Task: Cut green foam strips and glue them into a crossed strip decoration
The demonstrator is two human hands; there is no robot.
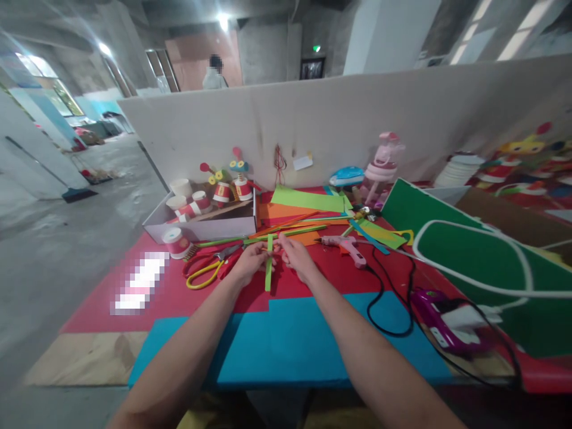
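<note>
My left hand [252, 261] is closed on a narrow light green paper strip [269, 277], which stands nearly upright in the view over the red tabletop [295, 292]. Close to its upper part, my right hand [293, 253] has its fingers bent and pressed together; whether anything is between them is too small to make out. Left of my hands lie yellow-handled scissors [203, 278] and a red-handled tool [195, 262]. A pink glue gun [346, 247] rests to the right, its nozzle towards my hands.
At the back left, a white box [201, 228] holds paper cups and cup figures [242, 186]. Coloured paper strips [290, 225] lie behind my hands. A black cord [379, 298], a purple power strip [447, 322] and a green board [473, 262] occupy the right. Blue sheets [286, 345] cover the front.
</note>
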